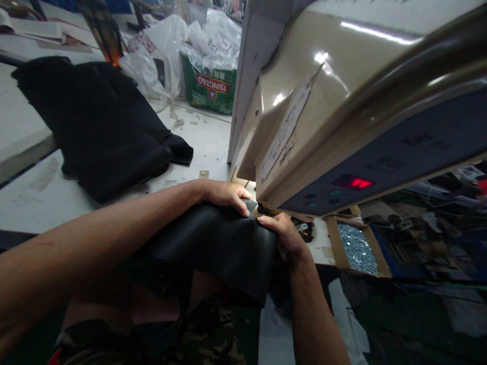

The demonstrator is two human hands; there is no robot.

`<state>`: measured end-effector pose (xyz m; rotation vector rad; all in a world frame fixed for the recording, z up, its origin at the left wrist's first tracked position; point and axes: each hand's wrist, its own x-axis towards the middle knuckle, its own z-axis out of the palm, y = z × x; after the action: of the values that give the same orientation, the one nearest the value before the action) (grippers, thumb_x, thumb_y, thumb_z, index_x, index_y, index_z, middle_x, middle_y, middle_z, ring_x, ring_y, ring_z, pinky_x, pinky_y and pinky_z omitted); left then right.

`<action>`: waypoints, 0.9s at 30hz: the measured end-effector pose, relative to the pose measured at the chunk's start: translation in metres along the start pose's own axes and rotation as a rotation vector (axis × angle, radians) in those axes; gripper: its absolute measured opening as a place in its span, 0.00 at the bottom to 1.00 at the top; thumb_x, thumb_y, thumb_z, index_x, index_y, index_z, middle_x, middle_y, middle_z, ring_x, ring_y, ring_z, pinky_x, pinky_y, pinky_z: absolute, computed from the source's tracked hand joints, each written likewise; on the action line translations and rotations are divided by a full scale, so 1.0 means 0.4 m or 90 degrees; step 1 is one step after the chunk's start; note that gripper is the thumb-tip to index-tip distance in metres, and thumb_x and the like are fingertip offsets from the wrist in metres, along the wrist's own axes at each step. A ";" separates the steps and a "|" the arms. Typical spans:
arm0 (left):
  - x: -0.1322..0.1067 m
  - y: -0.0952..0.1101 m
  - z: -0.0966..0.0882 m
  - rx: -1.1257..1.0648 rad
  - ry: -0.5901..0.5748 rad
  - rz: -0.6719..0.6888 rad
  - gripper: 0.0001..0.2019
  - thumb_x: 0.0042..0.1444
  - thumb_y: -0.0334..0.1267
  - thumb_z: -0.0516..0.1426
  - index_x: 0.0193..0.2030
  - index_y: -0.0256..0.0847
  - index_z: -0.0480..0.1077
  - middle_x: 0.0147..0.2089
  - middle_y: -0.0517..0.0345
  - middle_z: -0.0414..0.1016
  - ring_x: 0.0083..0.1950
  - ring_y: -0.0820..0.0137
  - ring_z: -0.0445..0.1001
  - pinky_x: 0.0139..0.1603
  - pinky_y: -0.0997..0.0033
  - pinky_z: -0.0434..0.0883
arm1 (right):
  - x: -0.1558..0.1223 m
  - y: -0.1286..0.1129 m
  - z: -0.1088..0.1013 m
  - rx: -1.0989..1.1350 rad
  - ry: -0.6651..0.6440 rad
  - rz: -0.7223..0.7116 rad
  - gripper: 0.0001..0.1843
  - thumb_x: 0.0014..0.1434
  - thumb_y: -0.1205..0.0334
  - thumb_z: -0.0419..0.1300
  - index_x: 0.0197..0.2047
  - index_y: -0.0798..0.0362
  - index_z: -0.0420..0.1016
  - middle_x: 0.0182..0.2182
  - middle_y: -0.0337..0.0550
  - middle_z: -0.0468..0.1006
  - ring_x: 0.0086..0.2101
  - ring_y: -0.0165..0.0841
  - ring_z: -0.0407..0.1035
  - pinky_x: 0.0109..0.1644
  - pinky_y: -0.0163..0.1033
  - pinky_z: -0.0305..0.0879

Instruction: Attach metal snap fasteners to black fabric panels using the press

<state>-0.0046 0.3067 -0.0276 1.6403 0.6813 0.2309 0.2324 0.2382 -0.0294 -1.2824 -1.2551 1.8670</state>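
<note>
A black leather-like sheet (216,238) drapes over the table's front edge, with its upper edge beneath the head of a beige machine (304,132). My left hand (227,195) is closed on that edge, thumb on top, just left of the machine's lit working point. On the other side, my right hand (285,230) pinches the same sheet close to the tip of the machine head. The fingers beneath the sheet are hidden. A red lit display (359,182) shows on the machine's dark panel.
More black sheets (110,121) lie piled at the left of the white table (207,137). Behind them stand clear plastic bags (167,45) and a green Tsingtao box (211,86). To the right, a cardboard box (342,253) holds many small shiny metal pieces (357,247).
</note>
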 end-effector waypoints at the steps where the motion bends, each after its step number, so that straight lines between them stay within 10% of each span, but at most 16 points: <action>1: 0.001 -0.001 0.000 -0.002 -0.003 -0.004 0.23 0.46 0.50 0.67 0.50 0.48 0.79 0.41 0.63 0.81 0.53 0.59 0.73 0.59 0.63 0.66 | 0.000 0.000 0.000 -0.003 0.002 -0.003 0.17 0.45 0.48 0.75 0.31 0.51 0.79 0.17 0.37 0.70 0.28 0.38 0.71 0.30 0.37 0.64; 27: -0.005 0.010 0.005 -0.040 -0.011 -0.036 0.25 0.45 0.47 0.67 0.52 0.50 0.78 0.42 0.62 0.81 0.55 0.57 0.73 0.59 0.63 0.66 | 0.000 0.008 -0.004 0.057 0.001 0.018 0.15 0.47 0.55 0.73 0.20 0.52 0.73 0.15 0.37 0.67 0.27 0.36 0.69 0.31 0.37 0.65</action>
<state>-0.0038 0.3037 -0.0239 1.5588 0.7000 0.1957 0.2343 0.2376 -0.0324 -1.2585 -1.1445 1.9196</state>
